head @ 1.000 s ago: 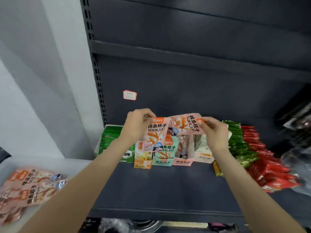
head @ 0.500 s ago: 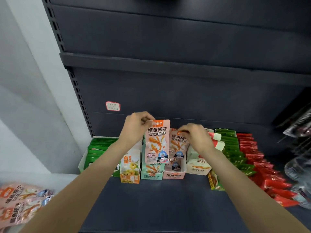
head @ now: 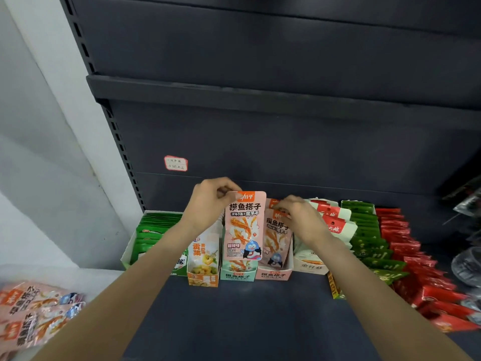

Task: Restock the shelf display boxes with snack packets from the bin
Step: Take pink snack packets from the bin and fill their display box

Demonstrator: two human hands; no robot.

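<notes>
Right hand (head: 299, 217) lowered among boxes (head: 273, 275); green packets (head: 369, 238) alongside.

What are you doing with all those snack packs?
A person is filling the little boxes on a shop shelf. The left hand pinches a pink fish-snack packet by its top corner, held upright over the mint-green display box. The right hand is tucking another pink packet into the pink display box beside it. More pink packets wait in the bin at the lower left.
</notes>
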